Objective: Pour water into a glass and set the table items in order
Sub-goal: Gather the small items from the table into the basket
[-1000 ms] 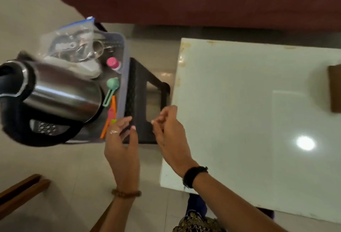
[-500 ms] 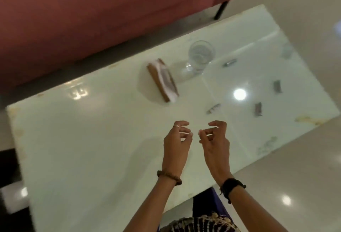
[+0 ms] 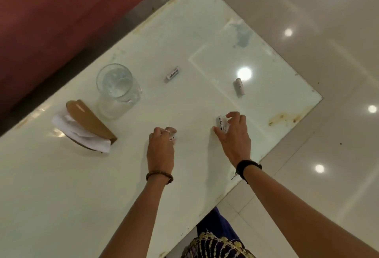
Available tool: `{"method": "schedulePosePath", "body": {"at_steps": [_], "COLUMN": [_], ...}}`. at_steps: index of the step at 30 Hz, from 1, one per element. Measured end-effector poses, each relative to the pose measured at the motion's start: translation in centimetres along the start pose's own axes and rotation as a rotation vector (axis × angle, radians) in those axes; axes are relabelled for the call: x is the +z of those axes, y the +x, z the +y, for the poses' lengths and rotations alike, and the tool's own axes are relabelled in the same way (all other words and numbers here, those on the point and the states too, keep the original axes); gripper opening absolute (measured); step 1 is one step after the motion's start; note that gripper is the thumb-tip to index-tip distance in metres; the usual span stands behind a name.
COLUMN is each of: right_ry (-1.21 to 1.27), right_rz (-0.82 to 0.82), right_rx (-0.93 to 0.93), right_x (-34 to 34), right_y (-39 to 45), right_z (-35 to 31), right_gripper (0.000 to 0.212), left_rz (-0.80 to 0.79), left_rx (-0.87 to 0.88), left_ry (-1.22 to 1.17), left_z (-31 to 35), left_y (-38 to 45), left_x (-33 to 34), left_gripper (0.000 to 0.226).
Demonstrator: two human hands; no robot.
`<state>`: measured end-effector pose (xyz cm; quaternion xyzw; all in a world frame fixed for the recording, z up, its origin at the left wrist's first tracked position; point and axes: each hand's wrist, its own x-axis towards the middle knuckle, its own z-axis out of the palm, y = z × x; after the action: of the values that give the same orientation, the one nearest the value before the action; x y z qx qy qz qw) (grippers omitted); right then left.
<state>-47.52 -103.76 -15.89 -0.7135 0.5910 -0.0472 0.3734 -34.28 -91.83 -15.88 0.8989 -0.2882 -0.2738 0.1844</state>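
Observation:
A clear glass [image 3: 117,88] with water in it stands on the white table [image 3: 61,186], beside a brown napkin holder [image 3: 88,122] with white napkins. Small white labelled sachets lie scattered on the table. My left hand [image 3: 161,149] is curled over one sachet [image 3: 172,139], which is mostly hidden under the fingers. My right hand [image 3: 233,134] has its fingers closed around another sachet [image 3: 221,124]. Two more sachets lie apart: one [image 3: 172,74] behind the glass's right side, one [image 3: 239,86] toward the far right corner.
A red sofa [image 3: 61,11] runs along the table's far left side. The table's right edge and near corner border a glossy tiled floor [image 3: 328,175] with light reflections. A rust-coloured stain [image 3: 287,118] marks the table near the right edge.
The view swung from the kettle and basket on the left to the table. Both hands went from hovering with fingers apart down onto two sachets on the table.

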Motion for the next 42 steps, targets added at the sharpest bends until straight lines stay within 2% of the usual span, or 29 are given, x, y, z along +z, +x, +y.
{"method": "schedulePosePath", "body": {"at_steps": [4,8,12,16,21,28,35,38,42], "right_ry": [-0.053,-0.005,0.139,0.295,0.42,0.451,0.299,0.147,-0.17], "right_rz": [-0.055,-0.077,-0.099,-0.193,-0.399,-0.703,-1.02,-1.123,-1.13], "right_rx": [-0.123,-0.111,-0.165,-0.236,-0.343,-0.529,-0.686,-0.767,-0.949], "right_x": [0.6,1.3,2.8,5.4,10.0,20.5,32.5,36.9,40.8], "right_y": [-0.1,-2.1,-6.4,-12.4,-21.9,-36.7,-51.8,-57.1,-61.1], "right_z": [0.5,0.3,-2.2,-6.8,-13.9,-22.8,-30.1,-31.8,-32.2], "right_gripper": [0.021,0.022,0.025,0.022,0.018,0.019,0.016,0.018,0.019], "left_rz": [-0.01,-0.011,0.024,0.139,0.314,0.657,0.944,0.986,0.92], "left_rx": [-0.021,-0.121,-0.295,-0.436,-0.466,-0.571,-0.717,-0.846,-0.879], "left_ry": [-0.103,-0.383,-0.782,-1.1,-1.269,-1.234,-0.737,-0.587,-0.641], "left_z": [-0.7,-1.0,-2.5,-5.6,-12.4,-27.7,-45.2,-50.9,-55.2], "left_y": [0.1,-1.4,-4.4,-8.0,-14.4,-25.5,-37.6,-41.3,-42.9], "left_x": [-0.1,-1.1,-3.2,-6.9,-13.6,-23.1,-29.9,-30.8,-30.1], "left_gripper": [0.022,0.022,0.018,0.02,0.027,0.023,0.026,0.027,0.026]}}
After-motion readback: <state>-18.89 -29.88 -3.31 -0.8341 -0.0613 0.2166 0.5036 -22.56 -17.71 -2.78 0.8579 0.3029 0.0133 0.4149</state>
